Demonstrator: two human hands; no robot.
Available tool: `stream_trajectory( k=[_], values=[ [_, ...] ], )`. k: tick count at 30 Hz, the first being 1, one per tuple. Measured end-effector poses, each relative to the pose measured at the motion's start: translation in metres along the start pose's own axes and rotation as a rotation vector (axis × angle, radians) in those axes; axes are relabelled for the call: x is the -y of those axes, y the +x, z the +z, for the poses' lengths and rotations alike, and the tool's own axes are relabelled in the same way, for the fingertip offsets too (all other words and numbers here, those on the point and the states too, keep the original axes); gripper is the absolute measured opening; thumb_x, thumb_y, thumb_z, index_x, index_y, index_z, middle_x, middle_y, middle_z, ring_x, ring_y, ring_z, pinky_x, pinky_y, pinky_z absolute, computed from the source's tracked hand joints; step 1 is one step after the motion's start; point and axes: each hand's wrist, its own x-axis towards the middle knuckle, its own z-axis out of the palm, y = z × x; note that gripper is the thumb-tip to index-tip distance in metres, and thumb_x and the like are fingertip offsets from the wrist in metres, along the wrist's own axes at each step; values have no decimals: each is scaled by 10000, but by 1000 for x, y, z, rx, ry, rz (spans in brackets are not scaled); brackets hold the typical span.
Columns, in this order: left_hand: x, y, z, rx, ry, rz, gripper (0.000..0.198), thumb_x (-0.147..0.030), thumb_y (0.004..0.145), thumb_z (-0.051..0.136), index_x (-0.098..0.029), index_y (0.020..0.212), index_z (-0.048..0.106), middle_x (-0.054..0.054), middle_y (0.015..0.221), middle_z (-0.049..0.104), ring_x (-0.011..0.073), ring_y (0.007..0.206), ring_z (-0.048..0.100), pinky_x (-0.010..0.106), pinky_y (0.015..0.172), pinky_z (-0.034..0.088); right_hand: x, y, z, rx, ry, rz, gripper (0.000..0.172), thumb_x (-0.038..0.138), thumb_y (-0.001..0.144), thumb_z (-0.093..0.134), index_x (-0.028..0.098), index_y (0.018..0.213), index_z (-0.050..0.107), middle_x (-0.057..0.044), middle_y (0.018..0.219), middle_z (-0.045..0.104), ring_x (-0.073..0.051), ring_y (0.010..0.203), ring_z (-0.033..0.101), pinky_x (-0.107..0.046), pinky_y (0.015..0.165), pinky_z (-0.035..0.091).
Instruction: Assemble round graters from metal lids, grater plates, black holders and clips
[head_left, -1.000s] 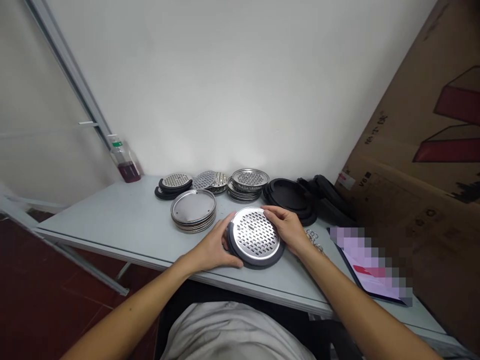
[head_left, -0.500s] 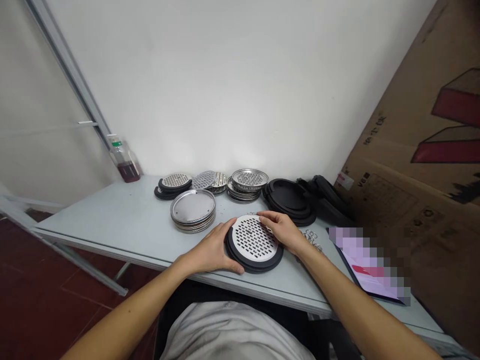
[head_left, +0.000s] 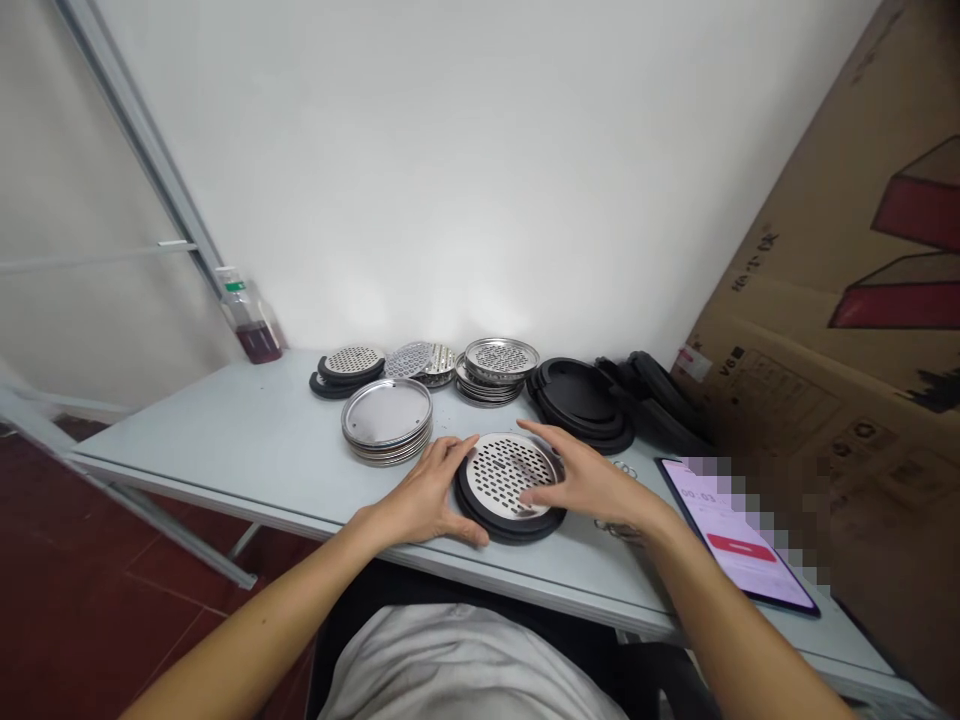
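A round perforated steel plate (head_left: 506, 472) sits inside a black rubber ring (head_left: 510, 526), and the pair lies flat on the pale table (head_left: 225, 430) near its front edge. My left hand (head_left: 427, 495) grips the ring's left side, with fingertips reaching the steel rim. My right hand (head_left: 592, 482) lies across the plate's right part, its spread fingers on the perforations. Between them, the two hands hold the plate and ring. The hands hide the plate's left and right edges.
Behind the hands stand several stacks of steel plates (head_left: 387, 420) and black rubber rings (head_left: 577, 405). Small metal rings (head_left: 619, 525) lie by my right wrist. A tablet (head_left: 731, 535) lies at the right, against a large cardboard box (head_left: 810, 300). A bottle (head_left: 253, 325) stands in the far corner.
The plate and ring have tilted down to lie flat on the table. My right hand has slid toward me across the plate, and my left hand has shifted slightly right.
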Motion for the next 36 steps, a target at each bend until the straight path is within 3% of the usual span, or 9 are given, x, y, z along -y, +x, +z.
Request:
stream_trajectory(
  k=[3,5,9,16,22,29,36],
  values=[
    [4,2,-1,23,-34,62,1265,-665,535,847,-247,1559,232,175,1564,283,379,1459,246,542,1197,232,2,-17,-2,103,-62,-24,1220,544,542,875,252,1554,259,-140,1575,344,-345,1424,368,-495,1172,304],
    [5,4,-2,51,-47,73,1270,-667,548,839,-229,1565,217,167,1602,242,367,1490,189,532,1216,199,2,-26,4,96,-89,-25,1260,550,535,878,258,1564,212,-140,1589,307,-343,1449,321,-498,1185,282],
    [5,6,-2,75,-68,39,1251,-662,558,839,-231,1564,233,149,1616,244,369,1506,156,549,1220,184,-3,-35,18,-1,-93,-19,1210,529,594,855,281,1567,180,-121,1600,291,-332,1466,291,-503,1194,268],
    [-1,6,-2,-4,-87,10,1255,-611,521,882,-215,1548,279,163,1569,334,362,1449,298,519,1198,259,-9,-40,23,-14,-53,9,1101,528,657,816,306,1561,228,-80,1617,294,-318,1488,254,-499,1202,258],
    [-3,6,-3,-28,-97,-5,1251,-571,499,906,-248,1543,297,135,1551,378,349,1417,356,519,1185,278,-10,-39,23,-56,-76,14,1019,526,626,835,319,1508,369,-91,1574,381,-340,1448,340,-516,1173,300],
    [-3,5,-3,-51,-132,-6,1195,-532,504,919,-274,1523,352,115,1510,435,332,1386,403,493,1176,305,-3,-36,22,-96,-29,-10,968,466,611,853,314,1465,424,-77,1486,501,-323,1357,469,-477,1127,373],
    [-2,4,-3,-43,-128,2,1220,-551,512,909,-262,1538,316,121,1555,382,339,1428,345,507,1192,277,-3,-37,23,-106,-42,19,1014,506,602,852,295,1482,394,-86,1507,476,-323,1370,452,-474,1130,371]
  ],
)
